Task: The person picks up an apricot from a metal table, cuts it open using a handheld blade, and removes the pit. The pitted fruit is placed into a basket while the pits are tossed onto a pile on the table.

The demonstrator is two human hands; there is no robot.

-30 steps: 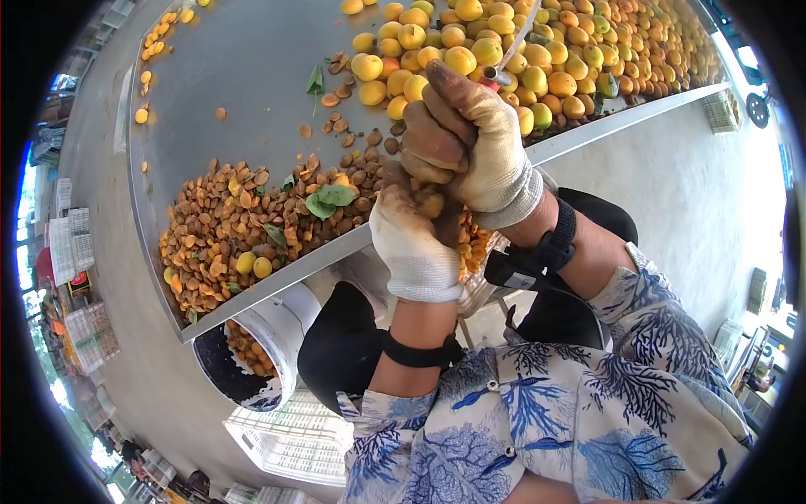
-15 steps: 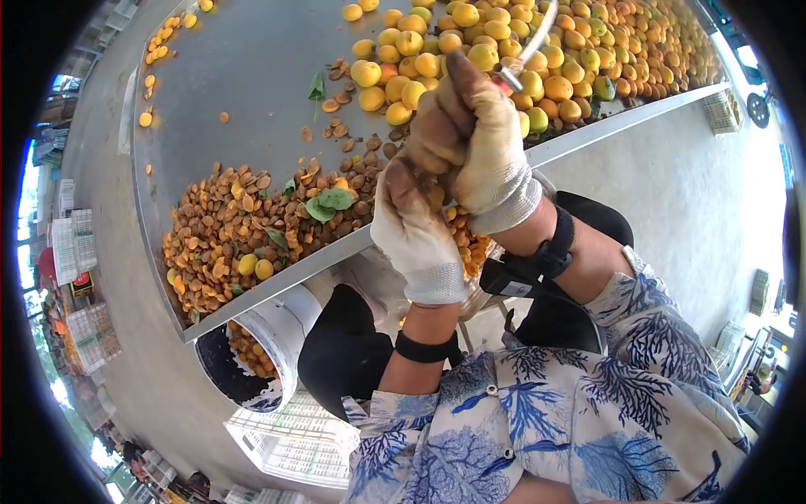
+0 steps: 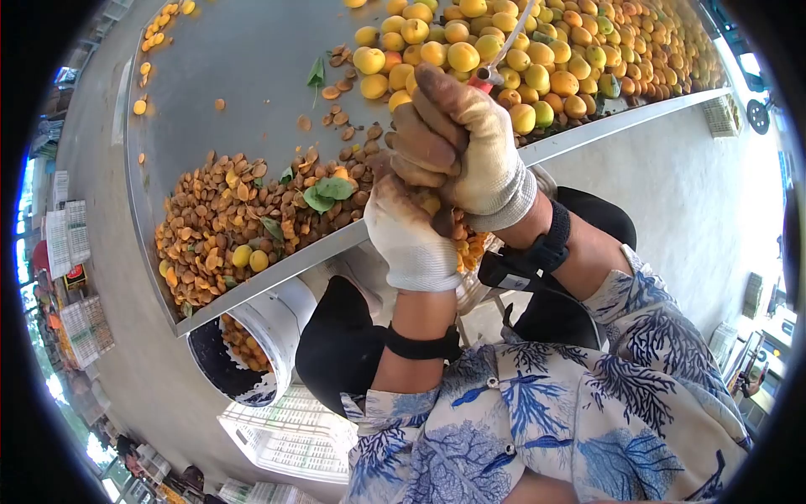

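The apricot sits wedged between the two gloved hands, just over the near edge of the counter, only a sliver of its yellow skin showing. The left hand cups it from below, its grip clenched around the fruit with the fingers curled up and stained brown. The right hand comes down on it from above, fist wrapped tightly around the red-collared handle of a knife whose pale blade points up and away, toward the far side of the counter. So the fruit lies directly under the right fist and on top of the left palm, both hands touching it; how the working part of the tool meets the fruit is hidden by the gloves.

Beyond the hands, whole apricots cover the far right of the metal surface. To the left lies a heap of brown pits and scraps, with a few green leaves and two stray yellow fruits among them. Below the counter's edge stands a white bucket with more pits inside, and beside it white plastic crates rest on the floor.
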